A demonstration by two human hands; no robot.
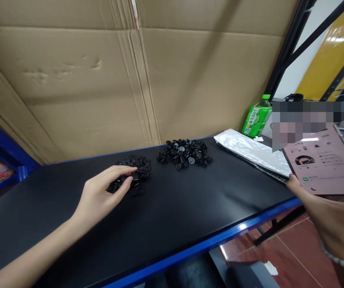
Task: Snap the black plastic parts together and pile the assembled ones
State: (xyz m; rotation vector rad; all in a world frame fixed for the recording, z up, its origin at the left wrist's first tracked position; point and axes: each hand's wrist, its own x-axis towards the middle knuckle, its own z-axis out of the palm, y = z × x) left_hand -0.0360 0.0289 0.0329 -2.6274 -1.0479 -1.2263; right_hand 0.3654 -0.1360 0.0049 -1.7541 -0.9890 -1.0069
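My left hand [103,190] reaches in from the lower left over a pile of small black plastic parts [134,162]. Its fingers curve and stay apart from the thumb, with nothing plainly held between them. A second pile of black parts [187,154], with round discs that have small central holes, lies a little to the right. At the right edge, my right hand [334,218], with a beaded bracelet at the wrist, grips a smartphone [325,164]. The lit pink screen faces me, with the thumb at its left edge and a finger at its right edge.
Both piles rest on a black tabletop [172,208] with a blue edge. Cardboard [190,80] stands along the back. A silvery plastic bag [250,150] and a green bottle [257,118] sit at the right. Blue frame parts [7,148] rise at the left.
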